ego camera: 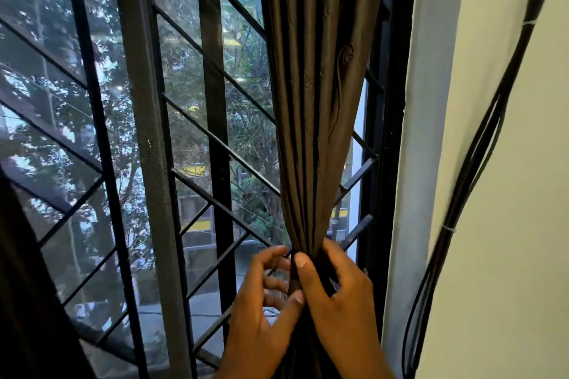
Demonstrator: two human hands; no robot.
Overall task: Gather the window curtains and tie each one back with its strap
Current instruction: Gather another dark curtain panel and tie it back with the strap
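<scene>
Brown, shiny cloth hangs down in front of the window: it is the long brown curtain (pixel 314 95), pulled together into a tight bunch of folds. The bunch gets thinner toward the bottom, where both hands meet it.

The right hand (pixel 338 295) wraps around the thin part of the curtain. Its thumb presses on the front of the folds and its fingers curl around the far side. The left hand (pixel 264 301) is just beside it, touching the curtain too. Its thumb tip pushes against the cloth, right under the right thumb, and its curled fingers hook a thin dark strap (pixel 284 255) that comes off the left side of the bunch. I cannot tell how far the strap goes around the curtain.

Left of the curtain stands the black metal window grille (pixel 215 138) with slanted bars, and green trees show through the glass behind it. Right of the curtain is the pale cream wall (pixel 508 163). A bundle of black cables (pixel 480 144) runs down that wall, held with small white ties.
</scene>
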